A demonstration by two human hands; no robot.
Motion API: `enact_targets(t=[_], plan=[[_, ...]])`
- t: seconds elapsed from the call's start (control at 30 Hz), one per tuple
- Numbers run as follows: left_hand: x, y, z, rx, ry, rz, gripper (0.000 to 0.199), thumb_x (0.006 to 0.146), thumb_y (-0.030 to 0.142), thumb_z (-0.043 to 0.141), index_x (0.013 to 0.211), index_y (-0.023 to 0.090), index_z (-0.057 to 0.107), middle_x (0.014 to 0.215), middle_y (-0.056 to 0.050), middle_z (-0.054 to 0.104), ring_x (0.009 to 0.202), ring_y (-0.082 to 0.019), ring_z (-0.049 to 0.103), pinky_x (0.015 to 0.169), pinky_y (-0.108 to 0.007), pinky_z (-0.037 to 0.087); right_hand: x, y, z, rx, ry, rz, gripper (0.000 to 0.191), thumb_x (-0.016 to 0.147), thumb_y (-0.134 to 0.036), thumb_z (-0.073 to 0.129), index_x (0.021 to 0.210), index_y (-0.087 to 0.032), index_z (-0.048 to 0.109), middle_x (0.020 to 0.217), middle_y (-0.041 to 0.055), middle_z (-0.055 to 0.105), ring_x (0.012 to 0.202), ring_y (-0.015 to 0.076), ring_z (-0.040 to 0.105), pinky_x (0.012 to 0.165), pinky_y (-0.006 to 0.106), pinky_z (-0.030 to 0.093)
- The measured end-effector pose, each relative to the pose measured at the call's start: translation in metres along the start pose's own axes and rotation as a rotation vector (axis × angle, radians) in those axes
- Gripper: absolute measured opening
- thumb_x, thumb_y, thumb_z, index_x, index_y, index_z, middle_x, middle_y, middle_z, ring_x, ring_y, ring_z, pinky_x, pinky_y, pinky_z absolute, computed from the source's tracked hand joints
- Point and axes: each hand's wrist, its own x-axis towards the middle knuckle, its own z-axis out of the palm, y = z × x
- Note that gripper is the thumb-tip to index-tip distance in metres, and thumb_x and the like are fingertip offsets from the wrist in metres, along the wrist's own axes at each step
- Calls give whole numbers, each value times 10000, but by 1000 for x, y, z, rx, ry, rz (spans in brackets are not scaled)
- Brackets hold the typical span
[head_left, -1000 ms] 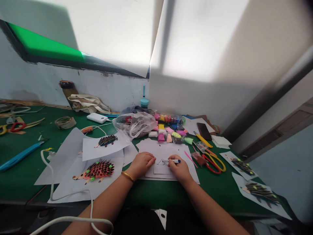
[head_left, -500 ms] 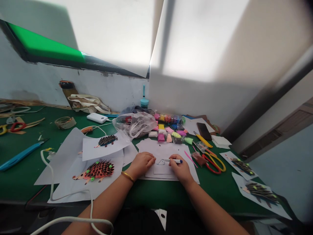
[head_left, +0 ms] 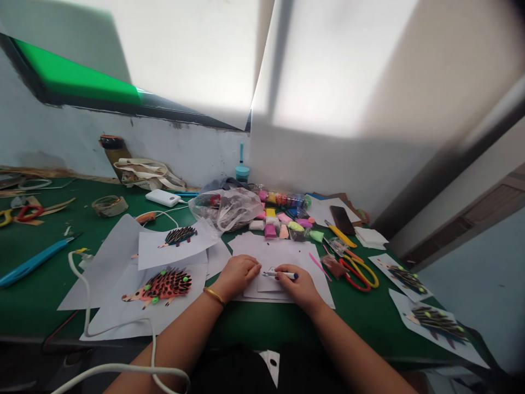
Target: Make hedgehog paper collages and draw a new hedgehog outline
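Note:
My right hand (head_left: 301,285) is closed round a white marker pen (head_left: 269,273) with a dark blue end. The pen's tip is at the left part of a small white sheet (head_left: 267,284), over a line drawing of a pointed head shape, now partly covered by pen and fingers. My left hand (head_left: 238,276) lies with its fingers stretched out on the left side of the white paper stack (head_left: 283,251) under the small sheet. A gold bangle (head_left: 214,296) circles the left wrist.
Behind the paper lie several packets of coloured clay (head_left: 270,231) and a plastic bag (head_left: 229,210). Scissors (head_left: 356,276), a yellow cutter (head_left: 341,234) and a phone (head_left: 342,220) are to the right. Hedgehog pictures (head_left: 166,287) lie on both sides; a white cable (head_left: 87,306) crosses the left.
My right hand and the marker pen have moved a little left over the small sheet, and now hide more of the drawing. My left hand has stayed in place.

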Motion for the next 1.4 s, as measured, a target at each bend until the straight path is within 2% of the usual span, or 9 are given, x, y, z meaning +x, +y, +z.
enact_targets(t=[0.1, 0.33, 0.47, 0.63, 1.4], plan=[[0, 0, 0, 0, 5, 5, 384, 971, 384, 398, 960, 204, 736, 1018, -48, 731, 1012, -192, 628, 949, -301, 428, 0, 1, 0, 12, 17, 3, 285, 798, -427, 611, 917, -194, 726, 957, 77, 738, 868, 237, 692, 835, 351, 520], [0, -1, 0, 2, 11, 25, 395, 974, 394, 388, 966, 200, 733, 1003, -55, 734, 1010, -197, 625, 958, -316, 425, 1, -7, -6, 46, 142, 29, 318, 809, -462, 587, 911, -180, 693, 888, 79, 725, 822, 233, 692, 760, 322, 520], [0, -1, 0, 13, 12, 25, 392, 973, 392, 393, 955, 205, 738, 994, -54, 735, 1002, -200, 627, 954, -315, 423, 1, -10, -3, 49, 96, 10, 289, 822, -441, 572, 883, -183, 687, 836, 63, 719, 803, 222, 685, 757, 312, 509], [0, -1, 0, 22, 2, 20, 397, 977, 383, 386, 966, 200, 738, 1003, -56, 733, 1010, -200, 626, 955, -310, 420, 5, -2, 6, 76, 34, 28, 278, 807, -431, 579, 849, -180, 691, 791, 62, 720, 766, 221, 683, 716, 309, 510], [0, -2, 1, 9, 23, 34, 377, 974, 377, 402, 965, 199, 734, 1002, -52, 734, 1007, -197, 627, 950, -310, 423, 6, 4, 9, 69, -13, 64, 293, 802, -451, 593, 875, -187, 694, 803, 68, 728, 775, 227, 685, 718, 308, 516]])
